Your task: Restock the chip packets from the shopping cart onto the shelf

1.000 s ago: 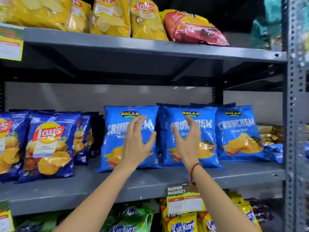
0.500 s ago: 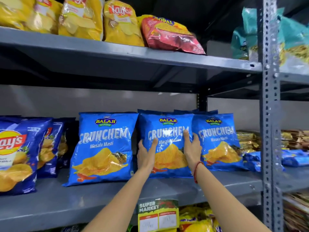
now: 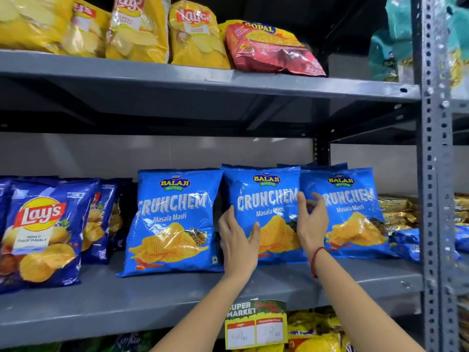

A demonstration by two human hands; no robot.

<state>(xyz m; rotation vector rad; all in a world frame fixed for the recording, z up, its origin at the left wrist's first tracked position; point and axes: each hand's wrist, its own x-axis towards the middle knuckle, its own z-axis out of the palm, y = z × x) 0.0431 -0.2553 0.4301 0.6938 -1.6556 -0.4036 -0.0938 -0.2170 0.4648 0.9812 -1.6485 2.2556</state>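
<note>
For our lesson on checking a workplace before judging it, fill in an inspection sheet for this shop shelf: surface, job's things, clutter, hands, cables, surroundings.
Surface: grey middle shelf, bare along its front edge.
Job's things: three light blue packets upright in a row; middle packet between both hands.
Clutter: red packet lying flat beside the yellow packets above.
Hands: left hand on its left edge, right hand at its right edge; grip loose.
Cables: nothing seen.
Surroundings: dark blue packets at left, price tag below, steel post at right.
</note>
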